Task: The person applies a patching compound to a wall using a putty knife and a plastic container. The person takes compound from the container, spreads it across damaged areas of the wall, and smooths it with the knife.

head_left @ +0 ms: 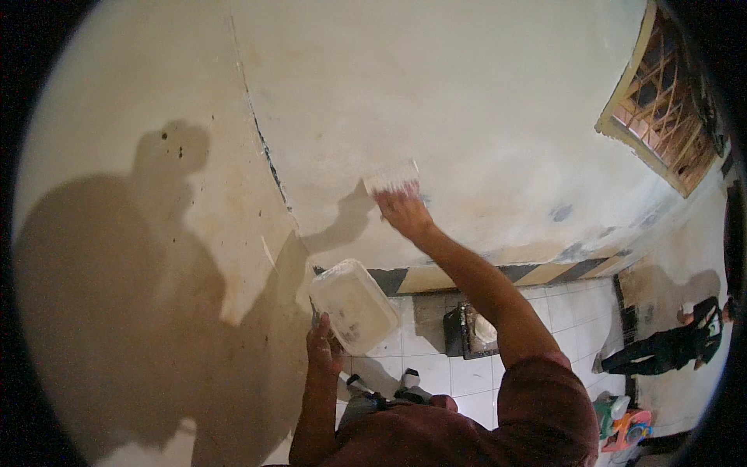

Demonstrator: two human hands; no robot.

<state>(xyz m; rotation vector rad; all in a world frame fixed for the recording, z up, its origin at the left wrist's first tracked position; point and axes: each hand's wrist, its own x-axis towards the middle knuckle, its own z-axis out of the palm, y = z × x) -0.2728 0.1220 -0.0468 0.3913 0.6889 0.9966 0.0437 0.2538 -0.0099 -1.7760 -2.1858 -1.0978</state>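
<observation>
My right hand [403,212] reaches up to the pale wall, its fingers wrapped round a wide, flat putty scraper [391,176]. The scraper's whitish, smeared face lies at the wall surface, and its handle is hidden by the hand. Lower and to the left, my left hand [324,345] grips the near-left edge of a cream rectangular plastic tub [359,307]. The tub is tilted so its inside shows, with pale smears and a few dark marks in it. Whitish patches cover the wall [467,101] around the scraper.
A crack [261,136] runs down near the wall corner at left. Upper right is a latticed window [661,93]. On the tiled floor stands a dark square container [471,331] with white stuff inside. Another person [669,342] stands at right, near colourful items [626,428].
</observation>
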